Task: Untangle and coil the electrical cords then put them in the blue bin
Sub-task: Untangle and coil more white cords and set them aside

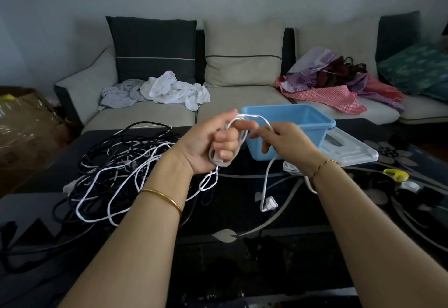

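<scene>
Midair — white cord gripped in both hands.

Left hand and right hand grip one cord.

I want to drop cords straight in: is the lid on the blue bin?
No, the blue bin stands open, and a pale lid lies beside it.

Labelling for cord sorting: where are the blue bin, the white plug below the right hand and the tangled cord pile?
blue bin [298, 117]: head view, inner back wall.
white plug [268, 204]: head view, plug body.
tangled cord pile [126, 162]: head view, heap's middle.
</scene>
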